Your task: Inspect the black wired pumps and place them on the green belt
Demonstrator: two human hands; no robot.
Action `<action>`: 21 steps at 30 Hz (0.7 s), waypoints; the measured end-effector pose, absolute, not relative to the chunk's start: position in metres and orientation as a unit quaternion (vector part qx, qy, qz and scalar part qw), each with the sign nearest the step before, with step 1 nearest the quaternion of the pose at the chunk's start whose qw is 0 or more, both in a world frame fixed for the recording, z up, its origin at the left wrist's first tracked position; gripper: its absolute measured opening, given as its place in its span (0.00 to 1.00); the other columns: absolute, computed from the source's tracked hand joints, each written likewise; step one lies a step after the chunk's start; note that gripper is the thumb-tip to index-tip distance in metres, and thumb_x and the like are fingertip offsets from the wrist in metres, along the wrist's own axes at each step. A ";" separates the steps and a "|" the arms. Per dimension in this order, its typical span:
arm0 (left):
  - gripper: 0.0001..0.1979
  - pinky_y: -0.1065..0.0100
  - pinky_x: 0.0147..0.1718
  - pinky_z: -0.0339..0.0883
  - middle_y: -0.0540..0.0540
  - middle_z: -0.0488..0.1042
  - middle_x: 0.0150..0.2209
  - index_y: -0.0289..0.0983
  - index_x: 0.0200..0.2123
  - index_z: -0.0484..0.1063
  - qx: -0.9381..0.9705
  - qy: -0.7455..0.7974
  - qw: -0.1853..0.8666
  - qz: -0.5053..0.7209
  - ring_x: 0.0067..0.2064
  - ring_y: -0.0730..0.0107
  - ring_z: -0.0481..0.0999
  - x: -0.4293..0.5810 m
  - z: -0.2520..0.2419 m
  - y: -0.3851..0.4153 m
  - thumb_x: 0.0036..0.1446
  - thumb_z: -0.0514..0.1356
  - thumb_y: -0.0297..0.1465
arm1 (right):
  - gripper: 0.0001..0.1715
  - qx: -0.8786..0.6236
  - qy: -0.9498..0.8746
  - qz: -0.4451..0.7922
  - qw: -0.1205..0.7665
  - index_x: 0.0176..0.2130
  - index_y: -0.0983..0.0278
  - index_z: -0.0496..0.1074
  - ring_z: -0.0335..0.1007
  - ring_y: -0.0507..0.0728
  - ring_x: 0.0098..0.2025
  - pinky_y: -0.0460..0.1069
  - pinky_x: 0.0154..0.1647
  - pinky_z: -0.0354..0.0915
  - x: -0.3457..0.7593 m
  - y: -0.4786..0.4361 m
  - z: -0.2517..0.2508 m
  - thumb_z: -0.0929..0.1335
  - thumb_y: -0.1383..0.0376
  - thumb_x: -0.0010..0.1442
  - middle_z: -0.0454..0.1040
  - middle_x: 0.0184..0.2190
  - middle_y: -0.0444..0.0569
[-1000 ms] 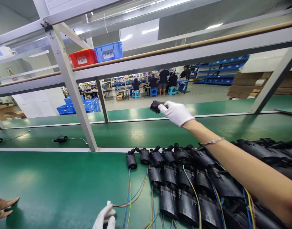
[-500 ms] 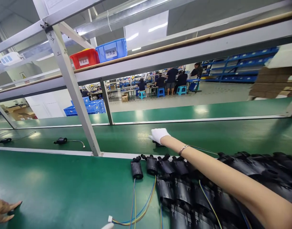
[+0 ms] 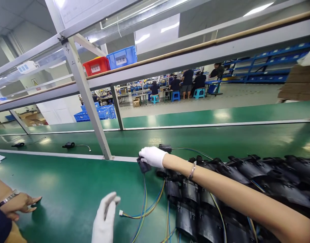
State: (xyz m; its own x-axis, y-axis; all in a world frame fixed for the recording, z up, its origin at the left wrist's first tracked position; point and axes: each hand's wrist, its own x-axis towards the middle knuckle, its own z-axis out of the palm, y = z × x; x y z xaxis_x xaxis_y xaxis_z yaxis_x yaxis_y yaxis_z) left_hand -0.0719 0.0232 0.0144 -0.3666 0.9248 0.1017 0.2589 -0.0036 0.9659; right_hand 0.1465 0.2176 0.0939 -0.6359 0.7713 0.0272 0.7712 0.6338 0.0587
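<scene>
My right hand, in a white glove, grips the top of a black cylindrical motor-like part at the left end of a front row of such parts. Coloured wires trail from it over the green bench. Near the bottom edge, my white-gloved left hand is raised with fingers loosely apart, holding nothing. A small white connector on wires lies just right of it. Several more black parts stand packed together under and beyond my right forearm.
Another person's bare hand rests on the bench at left. Behind the white rail, single black parts lie on a green strip. A post rises from the rail. Overhead, a shelf carries red and blue bins.
My right hand came back from the part behind the rail, which lies there, and took hold of the front row's end part. My left hand rose into view. The other person's hand shows more.
</scene>
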 end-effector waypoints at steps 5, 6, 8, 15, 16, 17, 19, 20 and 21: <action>0.29 0.53 0.64 0.58 0.39 0.68 0.62 0.42 0.60 0.62 0.489 0.486 0.432 0.581 0.62 0.57 0.68 -0.044 0.057 0.059 0.61 0.58 0.50 | 0.17 0.381 0.915 0.070 -0.110 0.53 0.65 0.72 0.72 0.64 0.50 0.52 0.46 0.65 0.144 0.150 0.155 0.62 0.60 0.72 0.75 0.47 0.58; 0.28 0.53 0.61 0.62 0.39 0.70 0.59 0.41 0.58 0.64 0.490 0.435 0.480 0.584 0.59 0.56 0.71 -0.037 0.064 0.061 0.61 0.59 0.50 | 0.17 0.366 0.920 0.072 -0.120 0.54 0.63 0.72 0.72 0.62 0.50 0.51 0.46 0.65 0.143 0.136 0.165 0.62 0.58 0.72 0.76 0.48 0.55; 0.25 0.56 0.50 0.72 0.39 0.76 0.50 0.36 0.52 0.70 0.465 0.334 0.584 0.575 0.49 0.57 0.78 -0.021 0.072 0.058 0.61 0.60 0.49 | 0.18 0.336 0.933 0.037 -0.121 0.53 0.59 0.73 0.74 0.59 0.48 0.47 0.44 0.65 0.145 0.115 0.180 0.65 0.54 0.70 0.77 0.47 0.49; 0.26 0.74 0.22 0.69 0.45 0.79 0.35 0.35 0.51 0.76 0.293 0.138 0.785 0.528 0.29 0.69 0.78 -0.035 0.028 0.020 0.57 0.65 0.48 | 0.23 0.485 0.872 -0.060 -0.035 0.51 0.64 0.74 0.76 0.59 0.45 0.51 0.46 0.69 0.192 0.176 0.168 0.64 0.51 0.69 0.79 0.45 0.53; 0.26 0.75 0.21 0.68 0.46 0.79 0.35 0.34 0.51 0.76 0.290 0.109 0.792 0.526 0.28 0.71 0.78 -0.046 0.019 0.018 0.57 0.65 0.47 | 0.21 0.518 0.854 -0.049 -0.008 0.49 0.67 0.75 0.76 0.60 0.44 0.54 0.47 0.69 0.200 0.195 0.158 0.67 0.53 0.67 0.78 0.44 0.55; 0.26 0.75 0.20 0.68 0.46 0.79 0.34 0.34 0.52 0.75 0.288 0.085 0.794 0.529 0.27 0.71 0.78 -0.058 0.011 0.019 0.57 0.65 0.47 | 0.19 0.545 0.837 -0.045 0.021 0.47 0.68 0.75 0.76 0.60 0.44 0.56 0.47 0.70 0.208 0.214 0.147 0.69 0.55 0.66 0.78 0.44 0.54; 0.26 0.75 0.20 0.68 0.46 0.79 0.33 0.31 0.53 0.74 0.291 0.054 0.792 0.534 0.25 0.73 0.78 -0.081 -0.002 0.028 0.59 0.64 0.45 | 0.16 0.581 0.810 -0.043 0.068 0.46 0.67 0.75 0.75 0.59 0.45 0.57 0.49 0.70 0.217 0.249 0.124 0.69 0.57 0.67 0.77 0.45 0.52; 0.26 0.74 0.20 0.69 0.46 0.78 0.33 0.30 0.53 0.74 0.295 0.046 0.790 0.536 0.24 0.73 0.77 -0.090 -0.008 0.034 0.61 0.63 0.44 | 0.16 0.592 0.800 -0.045 0.087 0.47 0.67 0.75 0.75 0.59 0.46 0.58 0.49 0.71 0.219 0.264 0.114 0.69 0.57 0.67 0.77 0.46 0.52; 0.25 0.74 0.19 0.69 0.46 0.78 0.32 0.29 0.53 0.74 0.298 0.043 0.788 0.537 0.23 0.73 0.77 -0.097 -0.013 0.043 0.62 0.62 0.43 | 0.16 0.600 0.792 -0.047 0.101 0.49 0.67 0.74 0.74 0.59 0.47 0.58 0.50 0.71 0.218 0.278 0.104 0.69 0.58 0.68 0.76 0.48 0.52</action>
State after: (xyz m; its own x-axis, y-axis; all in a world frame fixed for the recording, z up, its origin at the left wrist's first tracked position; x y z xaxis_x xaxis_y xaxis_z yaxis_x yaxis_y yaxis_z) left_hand -0.0974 0.0427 -0.0131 0.4187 0.8723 0.2525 -0.8215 0.2453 0.5147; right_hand 0.2183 0.2780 0.1043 -0.2603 0.9410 -0.2163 0.9599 0.2763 0.0468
